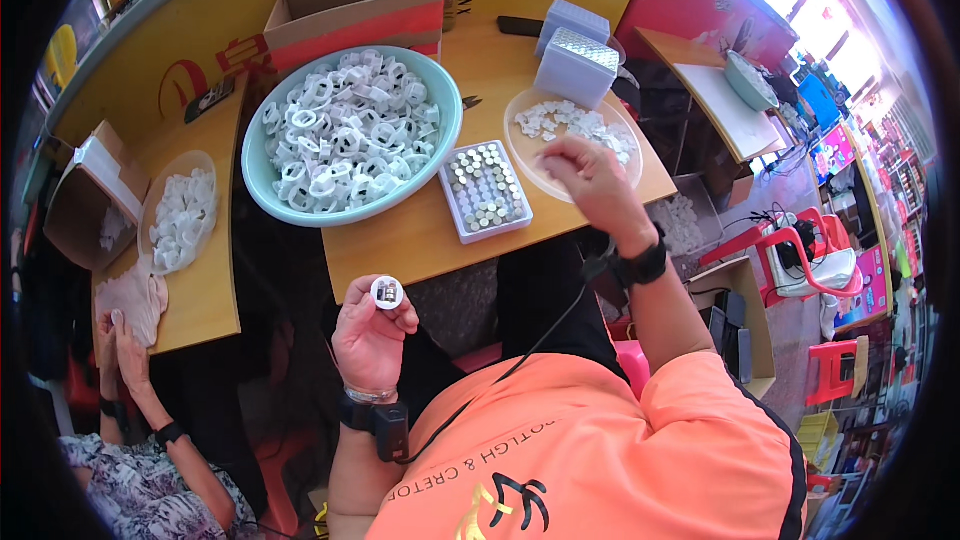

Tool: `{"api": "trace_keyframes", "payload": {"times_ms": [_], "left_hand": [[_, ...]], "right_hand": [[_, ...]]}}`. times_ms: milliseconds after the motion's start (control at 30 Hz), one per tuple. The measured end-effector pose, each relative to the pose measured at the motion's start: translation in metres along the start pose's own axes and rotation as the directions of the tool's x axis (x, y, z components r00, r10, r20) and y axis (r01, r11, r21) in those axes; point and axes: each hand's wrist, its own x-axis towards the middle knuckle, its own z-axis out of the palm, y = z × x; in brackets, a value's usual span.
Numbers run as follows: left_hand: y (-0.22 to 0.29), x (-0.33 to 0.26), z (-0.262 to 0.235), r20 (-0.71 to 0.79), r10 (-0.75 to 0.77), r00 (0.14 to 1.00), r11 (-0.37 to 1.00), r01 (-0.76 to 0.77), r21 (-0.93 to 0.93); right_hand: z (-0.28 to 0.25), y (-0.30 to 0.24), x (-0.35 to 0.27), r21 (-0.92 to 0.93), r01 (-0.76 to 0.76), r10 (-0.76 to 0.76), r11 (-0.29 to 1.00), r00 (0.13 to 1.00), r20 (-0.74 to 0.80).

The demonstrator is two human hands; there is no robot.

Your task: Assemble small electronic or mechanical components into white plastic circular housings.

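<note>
My left hand (372, 338) is closed around a small round white plastic housing (387, 292). Its open face is turned up, and small metallic parts show inside. My right hand (590, 183) hovers over the near side of a shallow translucent dish (523, 155). Thumb and fingertips are pinched together there; whatever they hold, if anything, is too small to make out. Small white plastic pieces (565, 120) lie scattered in the dish. Left of it, a white tray (496, 231) holds rows of silvery button cells (490, 212), with some gaps among them.
A large pale-blue basin (253, 175) heaped with white ring-shaped parts (350, 130) stands on the wooden table (375, 255). Behind are a cardboard box (350, 15) and stacked plastic trays (575, 65). At left, another person's hands (125, 355) rest near a dish of white parts (185, 220).
</note>
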Motion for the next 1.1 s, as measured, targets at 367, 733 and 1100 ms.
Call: {"api": "trace_keyframes", "payload": {"times_ms": [367,733,1100], "left_hand": [[-0.003,0.0,0.005,-0.003,-0.042,0.999,0.997,0.042,-0.066],[-0.003,0.001,0.002,-0.021,-0.038,0.999,0.999,0.039,0.016],[-0.005,0.001,0.002,-0.006,-0.042,0.999,0.992,0.042,0.123]], "right_hand": [[0.09,-0.07,-0.023,0.438,-0.19,-0.076,0.878,0.85,0.521],[0.106,-0.079,-0.027,0.311,0.042,-0.18,0.95,0.884,0.431],[0.106,-0.077,-0.027,0.213,0.213,-0.283,0.954,0.874,0.394]]}}
